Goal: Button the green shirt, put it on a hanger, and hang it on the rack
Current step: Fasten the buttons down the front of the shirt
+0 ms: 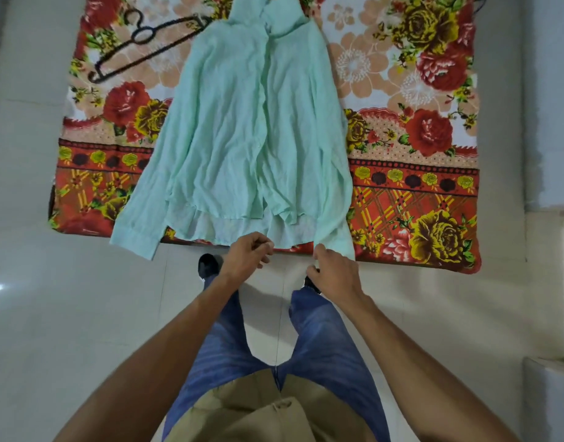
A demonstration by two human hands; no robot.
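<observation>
The pale green shirt [258, 129] lies flat, front up, on a floral mat [418, 193], with its collar at the far end and its hem toward me. Its front edges meet along the middle and part near the hem. A black hanger [140, 46] rests on the mat to the left of the collar, its right end under the shirt's shoulder. My left hand [247, 258] hovers just below the hem with fingers curled in, holding nothing. My right hand [333, 269] is at the right sleeve's cuff, one fingertip touching its lower edge, thumb apart.
The mat lies on a pale tiled floor [83, 314]. I stand at its near edge; my legs in blue jeans [322, 346] and a dark shoe [208, 264] are below my hands. A white wall or ledge [548, 122] runs along the right. No rack is in view.
</observation>
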